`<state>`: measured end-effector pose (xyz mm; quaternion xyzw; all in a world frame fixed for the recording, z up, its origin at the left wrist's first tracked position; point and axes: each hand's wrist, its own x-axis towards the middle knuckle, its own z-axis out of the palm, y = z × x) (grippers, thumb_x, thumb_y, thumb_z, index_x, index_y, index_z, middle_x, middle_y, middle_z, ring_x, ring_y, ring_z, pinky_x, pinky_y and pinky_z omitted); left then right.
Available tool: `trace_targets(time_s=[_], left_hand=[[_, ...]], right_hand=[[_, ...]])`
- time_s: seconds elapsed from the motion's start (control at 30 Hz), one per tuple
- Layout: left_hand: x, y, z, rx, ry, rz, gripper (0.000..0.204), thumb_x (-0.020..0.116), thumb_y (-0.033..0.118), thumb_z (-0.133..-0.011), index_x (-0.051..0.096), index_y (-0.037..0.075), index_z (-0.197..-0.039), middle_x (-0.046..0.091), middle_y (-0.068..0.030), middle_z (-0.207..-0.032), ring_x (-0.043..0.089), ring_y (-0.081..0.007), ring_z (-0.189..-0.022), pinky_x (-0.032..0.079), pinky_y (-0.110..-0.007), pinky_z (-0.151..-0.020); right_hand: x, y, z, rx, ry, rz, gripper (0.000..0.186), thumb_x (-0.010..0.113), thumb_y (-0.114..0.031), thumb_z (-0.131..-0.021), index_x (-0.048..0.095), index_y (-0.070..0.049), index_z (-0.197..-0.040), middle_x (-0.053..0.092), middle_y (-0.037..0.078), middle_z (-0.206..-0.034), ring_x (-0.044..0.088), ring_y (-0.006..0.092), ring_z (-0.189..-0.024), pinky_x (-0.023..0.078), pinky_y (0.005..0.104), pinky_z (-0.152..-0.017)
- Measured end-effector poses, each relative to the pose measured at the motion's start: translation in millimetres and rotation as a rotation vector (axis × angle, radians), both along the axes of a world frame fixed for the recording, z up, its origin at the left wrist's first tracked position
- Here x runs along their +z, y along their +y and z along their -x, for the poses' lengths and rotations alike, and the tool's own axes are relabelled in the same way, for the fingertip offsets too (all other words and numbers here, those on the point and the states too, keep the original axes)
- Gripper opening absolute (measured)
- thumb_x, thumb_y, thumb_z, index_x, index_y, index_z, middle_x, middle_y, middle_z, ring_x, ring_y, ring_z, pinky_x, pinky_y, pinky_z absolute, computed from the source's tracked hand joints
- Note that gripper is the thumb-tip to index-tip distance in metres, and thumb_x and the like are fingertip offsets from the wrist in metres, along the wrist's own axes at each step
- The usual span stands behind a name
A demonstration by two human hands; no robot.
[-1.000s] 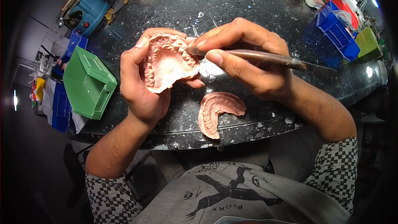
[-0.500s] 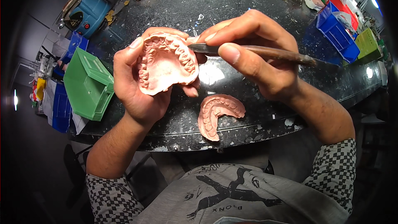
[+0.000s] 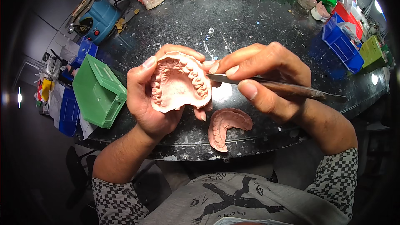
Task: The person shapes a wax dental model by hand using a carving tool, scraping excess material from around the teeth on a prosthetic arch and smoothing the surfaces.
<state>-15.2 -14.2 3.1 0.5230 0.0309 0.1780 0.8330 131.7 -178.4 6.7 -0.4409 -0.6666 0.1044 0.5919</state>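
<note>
Through the head view I have the work partway along, as I judge it: the pink dental cast (image 3: pixel 179 84) is held up above the bench (image 3: pixel 179 21), left of the middle, teeth facing up. The left hand (image 3: pixel 141 96) grasps it, thumb on its left side and fingers around its far side and beneath. The right hand (image 3: pixel 279 75) grips a slim knife (image 3: pixel 318 94) like a pen, blade pointing left, its tip at the cast's outer right wall; whether it is cutting or only resting there, I cannot tell. The row of teeth stands out clearly, but I see small bumps along the near edge, so I judge the rim unfinished. A second, curved pink cast (image 3: pixel 221 128) lies on the bench near me, just right of the first, untouched by either hand; I cannot tell whether it has been trimmed. Pale flecks dot the bench, too scattered to measure progress by.
</note>
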Motion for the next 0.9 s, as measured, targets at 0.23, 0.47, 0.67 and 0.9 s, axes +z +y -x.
trace_targets(time_s=[0.23, 0.47, 0.67, 0.9], left_hand=[[-4, 9, -5, -0.048, 0.035, 0.230, 0.072, 0.028, 0.059, -0.098, 0.052, -0.003, -0.127, 0.067, -0.0216, -0.099, 0.062, -0.0262, -0.064, 0.048, -0.027, -0.046], [-4, 10, -5, -0.034, 0.020, 0.233, 0.070, 0.026, 0.056, -0.101, 0.051, -0.002, -0.129, 0.068, -0.0219, -0.103, 0.061, -0.0263, -0.068, 0.048, -0.027, -0.049], [-11, 19, -7, -0.127, -0.097, 0.254, 0.070, 0.022, 0.055, -0.101, 0.052, -0.004, -0.126, 0.068, -0.0292, -0.107, 0.070, -0.0310, -0.078, 0.059, -0.033, -0.057], [-10, 18, -10, -0.061, -0.156, 0.118, 0.065, 0.022, 0.049, -0.103, 0.053, -0.003, -0.126, 0.068, -0.0280, -0.107, 0.070, -0.0301, -0.078, 0.058, -0.031, -0.054]], right_hand=[[-6, 7, -3, -0.129, -0.021, -0.045, 0.014, 0.055, 0.000, -0.096, 0.055, 0.008, -0.108, 0.065, 0.029, -0.111, 0.067, 0.0334, -0.109, 0.053, 0.0441, -0.099], [-3, 4, -2, -0.219, -0.123, -0.031, 0.015, 0.058, -0.001, -0.096, 0.056, 0.006, -0.109, 0.066, 0.027, -0.112, 0.067, 0.0321, -0.110, 0.052, 0.0423, -0.098], [-1, 2, -2, -0.234, -0.160, -0.004, 0.016, 0.059, 0.000, -0.095, 0.057, 0.006, -0.109, 0.066, 0.027, -0.112, 0.066, 0.0326, -0.111, 0.052, 0.0420, -0.098], [-2, 2, -3, -0.201, -0.071, 0.031, 0.025, 0.052, -0.007, -0.097, 0.055, 0.008, -0.117, 0.064, 0.029, -0.118, 0.064, 0.0349, -0.117, 0.049, 0.0448, -0.103]])
